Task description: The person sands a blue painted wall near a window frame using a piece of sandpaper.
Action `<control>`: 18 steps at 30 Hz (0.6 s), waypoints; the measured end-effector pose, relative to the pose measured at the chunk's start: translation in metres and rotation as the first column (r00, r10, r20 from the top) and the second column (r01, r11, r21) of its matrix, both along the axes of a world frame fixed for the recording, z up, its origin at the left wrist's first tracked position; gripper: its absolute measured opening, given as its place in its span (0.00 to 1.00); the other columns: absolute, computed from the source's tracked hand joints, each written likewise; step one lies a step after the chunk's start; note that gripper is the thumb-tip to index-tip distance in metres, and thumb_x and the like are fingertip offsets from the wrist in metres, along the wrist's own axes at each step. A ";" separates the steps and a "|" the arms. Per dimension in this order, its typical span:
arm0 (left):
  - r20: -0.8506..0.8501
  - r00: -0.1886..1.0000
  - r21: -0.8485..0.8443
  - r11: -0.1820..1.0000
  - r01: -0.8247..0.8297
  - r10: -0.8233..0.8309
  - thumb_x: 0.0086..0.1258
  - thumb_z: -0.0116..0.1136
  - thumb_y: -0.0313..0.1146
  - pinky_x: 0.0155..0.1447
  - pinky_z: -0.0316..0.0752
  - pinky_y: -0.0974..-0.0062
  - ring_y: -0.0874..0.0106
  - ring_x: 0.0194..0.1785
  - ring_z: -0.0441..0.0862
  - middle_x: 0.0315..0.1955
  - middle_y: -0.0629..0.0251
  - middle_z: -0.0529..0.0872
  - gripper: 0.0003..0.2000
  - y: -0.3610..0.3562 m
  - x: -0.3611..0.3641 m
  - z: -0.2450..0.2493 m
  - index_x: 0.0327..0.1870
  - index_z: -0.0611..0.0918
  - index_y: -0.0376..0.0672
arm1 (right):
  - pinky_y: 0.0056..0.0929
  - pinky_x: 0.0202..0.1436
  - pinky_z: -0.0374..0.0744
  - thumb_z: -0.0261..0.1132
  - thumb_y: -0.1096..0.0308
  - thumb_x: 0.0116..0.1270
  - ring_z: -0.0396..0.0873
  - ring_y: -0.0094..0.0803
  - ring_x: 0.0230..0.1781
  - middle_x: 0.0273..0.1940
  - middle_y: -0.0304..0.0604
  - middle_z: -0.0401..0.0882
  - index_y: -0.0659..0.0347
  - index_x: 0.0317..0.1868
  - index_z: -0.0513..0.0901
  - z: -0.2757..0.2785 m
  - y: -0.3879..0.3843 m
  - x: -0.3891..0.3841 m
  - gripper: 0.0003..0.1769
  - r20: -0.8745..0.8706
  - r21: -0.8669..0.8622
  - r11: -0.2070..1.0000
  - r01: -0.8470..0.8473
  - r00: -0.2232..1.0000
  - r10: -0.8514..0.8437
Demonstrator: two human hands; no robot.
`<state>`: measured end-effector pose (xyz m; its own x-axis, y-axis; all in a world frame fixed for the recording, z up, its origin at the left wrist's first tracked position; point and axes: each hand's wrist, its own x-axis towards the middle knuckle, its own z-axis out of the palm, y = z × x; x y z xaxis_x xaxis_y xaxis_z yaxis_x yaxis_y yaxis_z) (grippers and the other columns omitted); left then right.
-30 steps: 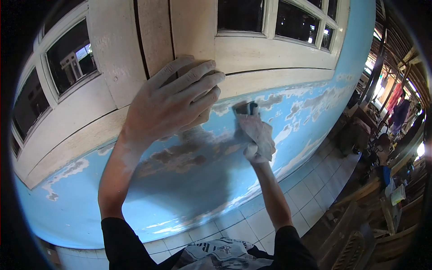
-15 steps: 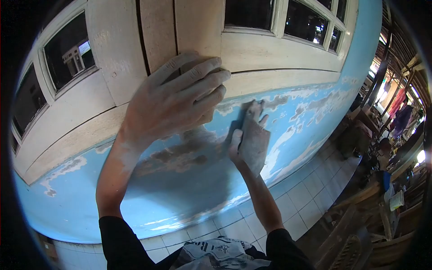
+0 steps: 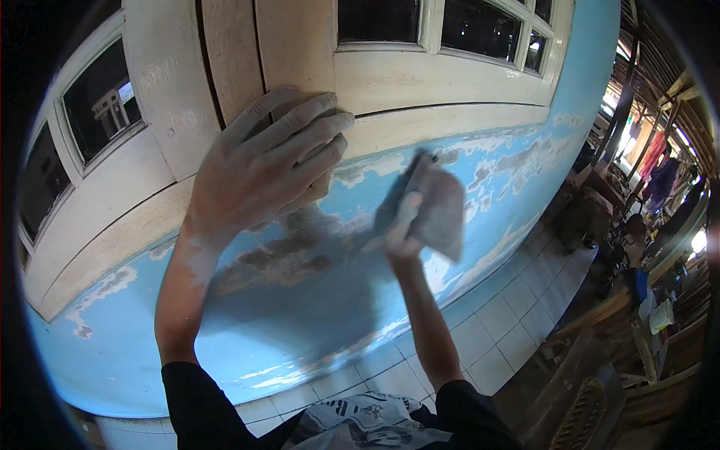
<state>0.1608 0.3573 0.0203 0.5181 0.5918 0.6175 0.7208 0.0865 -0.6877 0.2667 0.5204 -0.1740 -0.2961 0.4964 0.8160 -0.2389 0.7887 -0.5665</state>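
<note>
Left hand [image 3: 259, 169] rests flat, fingers spread, on the window frame [image 3: 420, 79]. Right hand [image 3: 405, 229] grips a grey sanding sheet [image 3: 439, 210] against the blue wall [image 3: 315, 315].

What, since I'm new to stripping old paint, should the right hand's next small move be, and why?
Probably a short stroke of the sandpaper rightward along the wall, under the window frame. The right hand grips it at the blue wall, flaking patches lie just to its right, and the left hand is braced flat on the frame.
</note>
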 end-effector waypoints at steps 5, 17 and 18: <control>0.011 1.000 -0.017 1.000 0.000 0.001 0.55 0.62 0.35 0.71 0.68 0.63 0.71 0.64 0.74 0.55 0.74 0.81 0.13 -0.001 0.001 0.002 0.42 0.83 0.46 | 0.49 0.79 0.43 0.53 0.60 0.69 0.54 0.52 0.75 0.71 0.60 0.59 0.68 0.73 0.57 0.025 -0.006 0.012 0.35 0.231 0.032 0.997 -0.065 0.971 0.056; 0.015 1.000 -0.008 1.000 0.011 -0.011 0.55 0.63 0.33 0.73 0.67 0.64 0.72 0.64 0.74 0.55 0.73 0.81 0.13 0.001 -0.002 -0.001 0.42 0.82 0.47 | 0.37 0.62 0.77 0.60 0.70 0.69 0.79 0.44 0.58 0.54 0.55 0.81 0.72 0.56 0.78 0.035 -0.032 0.023 0.19 -0.044 0.294 0.894 0.340 0.939 -0.342; 0.010 1.000 -0.002 1.000 0.010 -0.010 0.55 0.62 0.32 0.73 0.67 0.64 0.72 0.64 0.74 0.55 0.74 0.81 0.12 0.001 -0.002 -0.001 0.42 0.82 0.46 | 0.33 0.56 0.81 0.60 0.71 0.70 0.81 0.40 0.56 0.52 0.56 0.82 0.73 0.55 0.78 0.044 -0.043 0.028 0.17 0.141 0.523 0.797 0.303 0.891 -0.431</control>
<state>0.1588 0.3587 0.0191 0.5177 0.5879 0.6216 0.7286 0.0778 -0.6805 0.2949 0.4771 -0.1299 -0.3894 0.1772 0.9039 0.2170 0.9713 -0.0969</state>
